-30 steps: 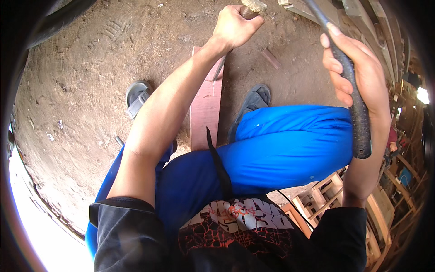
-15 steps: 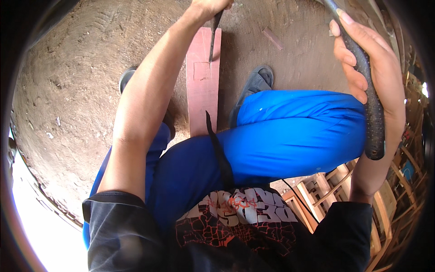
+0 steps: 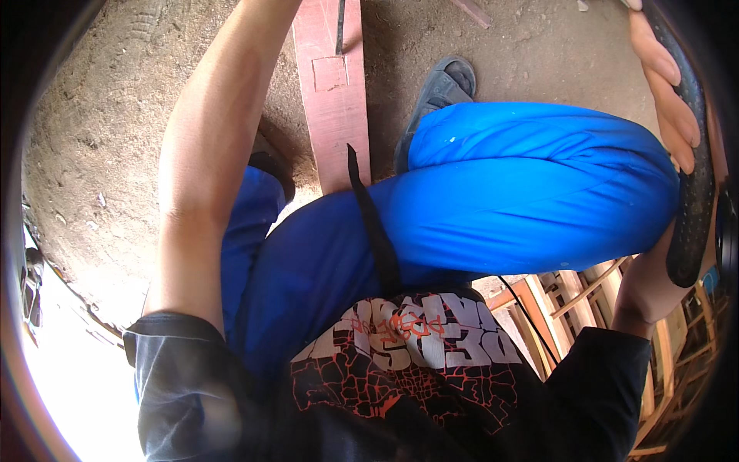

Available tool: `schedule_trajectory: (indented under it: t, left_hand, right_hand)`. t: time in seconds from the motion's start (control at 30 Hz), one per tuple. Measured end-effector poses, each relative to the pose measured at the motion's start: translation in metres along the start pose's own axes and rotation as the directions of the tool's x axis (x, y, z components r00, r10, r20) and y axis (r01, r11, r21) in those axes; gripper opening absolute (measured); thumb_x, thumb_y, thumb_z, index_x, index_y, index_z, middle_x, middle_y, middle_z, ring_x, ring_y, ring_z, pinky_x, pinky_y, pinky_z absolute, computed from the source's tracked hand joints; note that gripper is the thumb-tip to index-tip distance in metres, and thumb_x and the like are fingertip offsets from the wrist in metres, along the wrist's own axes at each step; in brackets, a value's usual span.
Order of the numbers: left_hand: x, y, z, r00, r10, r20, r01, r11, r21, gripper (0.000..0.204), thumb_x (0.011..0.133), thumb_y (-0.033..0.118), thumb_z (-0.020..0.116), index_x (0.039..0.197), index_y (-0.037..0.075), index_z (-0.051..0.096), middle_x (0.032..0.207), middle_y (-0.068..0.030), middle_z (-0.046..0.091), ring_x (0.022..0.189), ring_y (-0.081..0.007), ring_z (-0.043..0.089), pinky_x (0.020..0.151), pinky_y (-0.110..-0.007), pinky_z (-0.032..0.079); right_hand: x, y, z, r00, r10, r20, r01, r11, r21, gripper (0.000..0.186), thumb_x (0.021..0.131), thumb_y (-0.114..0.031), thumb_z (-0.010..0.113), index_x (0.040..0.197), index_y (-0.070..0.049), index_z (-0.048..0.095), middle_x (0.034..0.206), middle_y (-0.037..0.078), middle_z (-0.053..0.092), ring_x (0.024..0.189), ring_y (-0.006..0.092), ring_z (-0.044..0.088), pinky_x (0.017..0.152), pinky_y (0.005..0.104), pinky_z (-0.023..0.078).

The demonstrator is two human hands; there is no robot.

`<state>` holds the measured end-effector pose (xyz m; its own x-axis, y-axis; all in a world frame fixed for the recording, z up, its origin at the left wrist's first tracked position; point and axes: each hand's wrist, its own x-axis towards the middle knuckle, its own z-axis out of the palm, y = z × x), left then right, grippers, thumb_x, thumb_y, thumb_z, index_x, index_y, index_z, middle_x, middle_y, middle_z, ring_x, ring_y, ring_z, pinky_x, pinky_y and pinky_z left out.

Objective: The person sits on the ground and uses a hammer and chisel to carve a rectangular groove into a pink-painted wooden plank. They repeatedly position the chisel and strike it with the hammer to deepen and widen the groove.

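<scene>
A reddish-pink wooden board [image 3: 339, 127] lies lengthwise in front of me, its near end at my blue trouser leg. A rectangle [image 3: 330, 75] is outlined on it. The narrow dark blade of a chisel [image 3: 340, 27] stands with its tip at the outline's upper edge. My left forearm reaches up past the top edge, so the hand is out of view. At the far right my right hand [image 3: 668, 96] has its fingers closed around a long black handle [image 3: 693, 208] with a dotted grip. The head of that tool is out of view.
My sandalled foot [image 3: 446, 81] stands on the dirt floor [image 3: 531, 54] right of the board. A small wood offcut [image 3: 472, 11] lies farther off. Wooden frames [image 3: 600, 296] are stacked at the lower right. A black strap [image 3: 371, 223] hangs over my trousers.
The view has shifted, so the board sits higher and my left hand has left the picture. My right hand with the black handle has moved outward to the right edge.
</scene>
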<state>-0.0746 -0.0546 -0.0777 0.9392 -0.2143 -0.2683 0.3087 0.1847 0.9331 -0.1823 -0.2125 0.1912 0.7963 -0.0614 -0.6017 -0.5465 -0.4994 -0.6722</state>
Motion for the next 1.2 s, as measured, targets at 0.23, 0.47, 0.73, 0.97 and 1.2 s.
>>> schedule_trajectory:
  t: [0.23, 0.47, 0.73, 0.97, 1.2]
  left_hand:
    - [0.002, -0.003, 0.008, 1.0, -0.014, -0.012, 0.013, 1.0, -0.025, 0.028, 0.088, 0.017, 0.067, 0.066, 0.006, 0.052, 0.056, -0.0039, 0.051, 0.043, -0.014, 0.048, 0.041, -0.031, 0.041]
    - [0.001, -0.003, 0.008, 1.0, -0.019, -0.008, 0.019, 0.999, 0.026, 0.028, 0.087, 0.017, 0.067, 0.066, 0.005, 0.053, 0.056, -0.0056, 0.054, 0.044, -0.0146, 0.05, 0.041, -0.031, 0.041]
    - [0.0, 0.0, 0.009, 0.999, -0.027, -0.047, 0.029, 0.998, 0.059, 0.028, 0.088, 0.017, 0.068, 0.067, 0.005, 0.054, 0.057, -0.0061, 0.054, 0.044, -0.015, 0.051, 0.042, -0.031, 0.042]
    - [0.001, -0.001, 0.009, 0.999, -0.024, -0.033, 0.025, 0.999, 0.047, 0.028, 0.088, 0.018, 0.068, 0.067, 0.005, 0.054, 0.057, -0.0056, 0.054, 0.044, -0.0148, 0.051, 0.041, -0.031, 0.042]
    - [0.001, -0.001, 0.007, 0.999, -0.032, -0.037, 0.034, 0.998, 0.047, 0.028, 0.088, 0.018, 0.068, 0.067, 0.005, 0.054, 0.057, -0.0053, 0.054, 0.044, -0.0144, 0.051, 0.041, -0.031, 0.041]
  right_hand:
    - [0.002, 0.002, -0.004, 1.0, -0.006, -0.007, 0.006, 1.0, 0.023, 0.034, 0.107, -0.033, 0.043, 0.104, 0.0, 0.053, 0.065, -0.001, 0.047, 0.036, 0.0025, 0.038, 0.028, 0.0188, 0.034]
    - [0.006, 0.003, -0.005, 1.0, -0.006, -0.009, 0.007, 0.999, 0.035, 0.034, 0.107, -0.032, 0.043, 0.103, 0.0, 0.053, 0.065, 0.0, 0.047, 0.036, 0.0032, 0.038, 0.028, 0.0196, 0.034]
    - [0.009, 0.004, -0.006, 1.0, 0.003, -0.017, -0.002, 0.999, 0.05, 0.033, 0.106, -0.032, 0.043, 0.102, 0.0, 0.053, 0.065, 0.0, 0.048, 0.036, 0.0039, 0.039, 0.028, 0.0206, 0.035]
    - [0.009, 0.004, -0.008, 1.0, 0.012, -0.025, -0.01, 0.998, 0.062, 0.033, 0.106, -0.031, 0.043, 0.102, 0.0, 0.053, 0.065, 0.001, 0.049, 0.036, 0.0045, 0.04, 0.028, 0.0214, 0.035]
    - [0.012, 0.006, -0.009, 0.999, 0.02, -0.025, -0.018, 0.997, 0.077, 0.032, 0.106, -0.03, 0.043, 0.101, 0.0, 0.053, 0.065, 0.001, 0.049, 0.037, 0.0052, 0.041, 0.028, 0.0222, 0.035]
